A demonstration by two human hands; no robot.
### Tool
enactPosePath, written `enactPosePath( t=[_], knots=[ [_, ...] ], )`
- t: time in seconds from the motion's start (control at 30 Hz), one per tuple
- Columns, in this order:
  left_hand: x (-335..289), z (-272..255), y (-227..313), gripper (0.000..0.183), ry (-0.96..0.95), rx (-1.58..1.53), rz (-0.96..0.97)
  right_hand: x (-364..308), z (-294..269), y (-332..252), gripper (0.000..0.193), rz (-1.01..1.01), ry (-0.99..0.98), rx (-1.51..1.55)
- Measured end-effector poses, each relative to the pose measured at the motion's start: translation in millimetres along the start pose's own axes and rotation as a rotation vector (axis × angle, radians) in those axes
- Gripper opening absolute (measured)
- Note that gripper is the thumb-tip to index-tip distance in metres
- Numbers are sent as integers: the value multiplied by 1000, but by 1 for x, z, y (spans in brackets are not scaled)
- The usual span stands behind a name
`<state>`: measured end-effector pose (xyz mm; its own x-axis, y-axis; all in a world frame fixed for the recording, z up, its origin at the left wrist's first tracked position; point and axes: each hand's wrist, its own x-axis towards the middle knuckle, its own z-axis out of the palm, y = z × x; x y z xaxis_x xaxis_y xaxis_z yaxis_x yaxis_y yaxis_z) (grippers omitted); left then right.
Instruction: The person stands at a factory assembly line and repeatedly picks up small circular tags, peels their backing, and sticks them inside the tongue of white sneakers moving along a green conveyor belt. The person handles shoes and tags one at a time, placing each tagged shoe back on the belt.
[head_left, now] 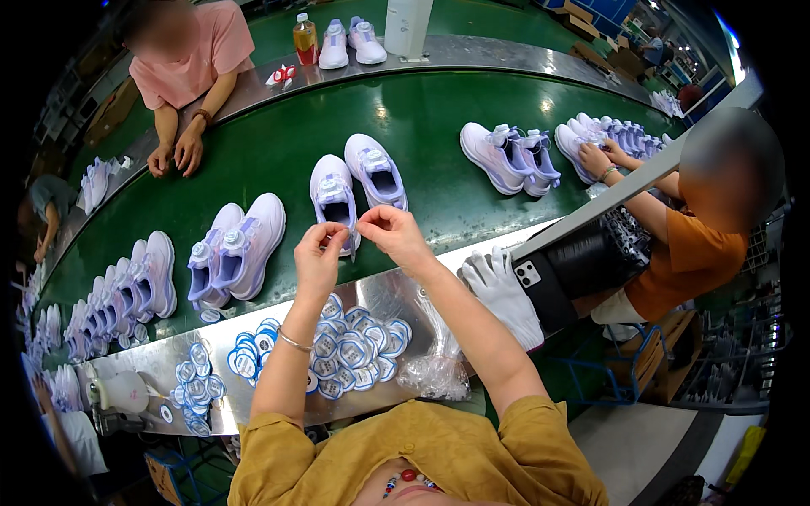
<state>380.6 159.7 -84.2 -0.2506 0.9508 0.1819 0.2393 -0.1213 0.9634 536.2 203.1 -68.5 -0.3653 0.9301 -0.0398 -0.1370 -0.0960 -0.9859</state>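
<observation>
In front of me a pair of pale lilac sneakers stands on the green belt, heels toward me: a left sneaker [332, 181] and a right sneaker [369, 158]. My left hand [319, 260] is at the heel of the left sneaker, thumb and fingers pinched together. Just beside it, my right hand [396, 241] pinches too, its fingertips close to the left ones behind the heels. Whatever lies between the fingertips is too small to make out. Below my hands, round blue-rimmed tags [350, 352] lie heaped on the metal ledge [392, 291].
Clear plastic strands [440, 371] lie right of the tags, near white gloves [499, 291] and a phone [527, 274]. More sneakers [236, 253] line the belt on both sides. One person [198, 51] leans across opposite; another [709, 240] handles sneakers at right, beyond a slanted grey post [603, 202].
</observation>
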Motion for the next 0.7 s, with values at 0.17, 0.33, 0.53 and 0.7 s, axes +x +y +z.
enactPosePath(
  t=[0.17,0.33,0.53,0.7],
  knots=[
    [-2,-12,-6,20,-116,-35,43,6,4,11,11,19,-97,-26],
    [-4,-10,0,28,-77,-82,-20,8,5,15,14,-76,-121,-130],
    [-1,-15,-10,34,-103,-151,-27,10,11,17,13,-158,-155,-231],
    [-1,-16,-15,33,-105,-196,-45,12,12,20,12,-242,-111,-260]
  ],
)
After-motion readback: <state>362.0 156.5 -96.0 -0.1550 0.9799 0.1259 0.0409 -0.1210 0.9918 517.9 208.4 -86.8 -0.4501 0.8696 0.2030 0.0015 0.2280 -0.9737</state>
